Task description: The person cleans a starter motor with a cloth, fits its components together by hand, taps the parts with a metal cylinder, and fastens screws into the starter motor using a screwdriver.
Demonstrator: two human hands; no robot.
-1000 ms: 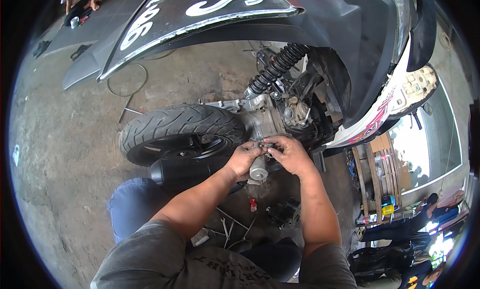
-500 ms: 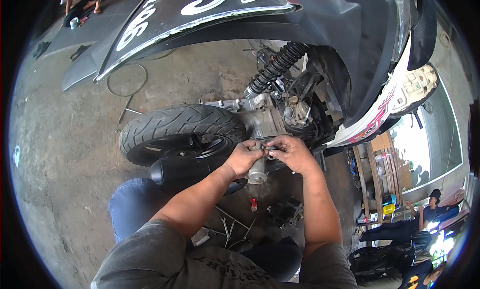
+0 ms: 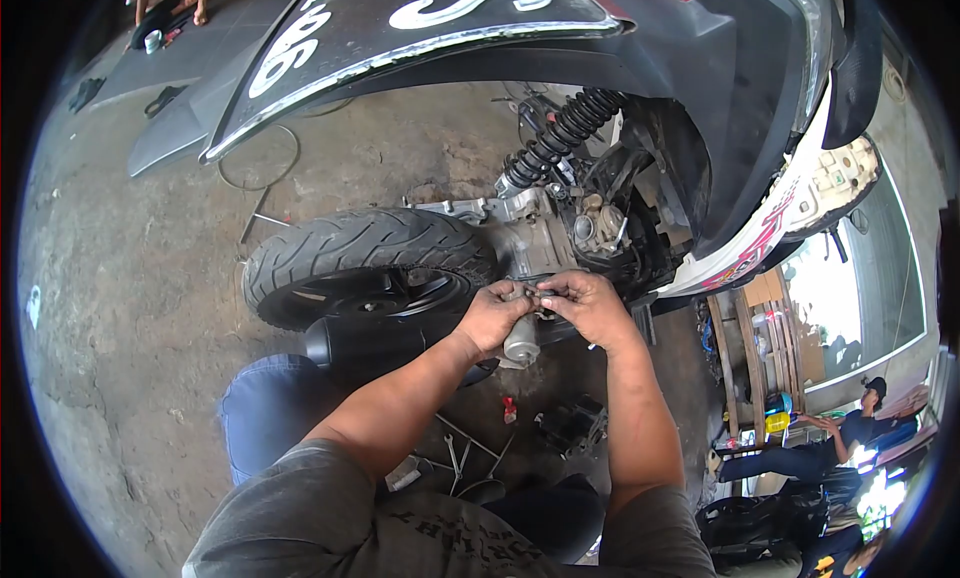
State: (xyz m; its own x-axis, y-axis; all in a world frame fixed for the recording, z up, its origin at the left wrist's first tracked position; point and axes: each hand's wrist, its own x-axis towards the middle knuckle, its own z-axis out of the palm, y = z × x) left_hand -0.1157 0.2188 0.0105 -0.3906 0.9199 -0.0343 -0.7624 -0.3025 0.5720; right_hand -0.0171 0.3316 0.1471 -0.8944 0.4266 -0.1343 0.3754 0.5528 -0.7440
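scooter (image 3: 690, 78): tail overhangs wheel (image 3: 380, 240) | muffler (image 3: 345, 340): just beside wheel, near side | left hand (image 3: 490, 316): grasping cylinder (image 3: 520, 344) by upper end, apparently to steady it | right hand (image 3: 588, 308): fingertips pinching dark piece (image 3: 547, 294) at that end, seemingly for fine control | cylinder: just right of wheel

Open floor (image 3: 130, 278), tyre (image 3: 370, 240) left of fingers (image 3: 498, 295)

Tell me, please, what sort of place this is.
Probably a motorcycle repair workshop: a scooter stands with its engine exposed, the left hand holds a metal cylinder, and a wrench lies on the stained floor.
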